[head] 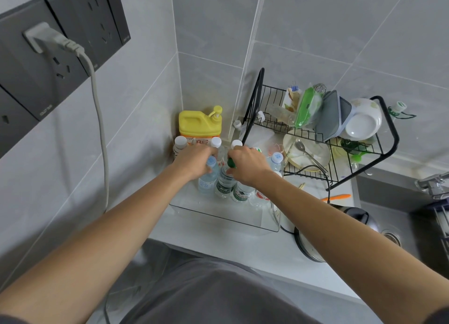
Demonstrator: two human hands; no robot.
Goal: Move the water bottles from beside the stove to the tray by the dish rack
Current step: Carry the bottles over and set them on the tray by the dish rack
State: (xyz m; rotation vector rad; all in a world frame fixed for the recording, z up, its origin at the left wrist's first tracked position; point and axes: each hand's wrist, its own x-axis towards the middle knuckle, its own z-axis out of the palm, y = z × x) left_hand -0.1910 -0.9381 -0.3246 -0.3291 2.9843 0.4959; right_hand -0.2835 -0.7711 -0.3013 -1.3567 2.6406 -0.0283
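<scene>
At frame centre, left hand (pixel 197 159) fingers curled round blue-capped bottle (pixel 208 175) standing in clear tray (pixel 220 213), right hand (pixel 245 164) just beside gripping green-capped bottle (pixel 224 181), dish rack (pixel 323 134) at right.

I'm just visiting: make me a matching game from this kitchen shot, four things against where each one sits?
Things:
1. yellow jug
2. white bowl
3. spoon
4. grey plug

Places:
A. in the wall socket
B. top tier of the dish rack
C. in the corner behind the clear tray
D. on a plate on the rack's lower tier

Pairs: 1-C, 2-B, 3-D, 4-A
</scene>
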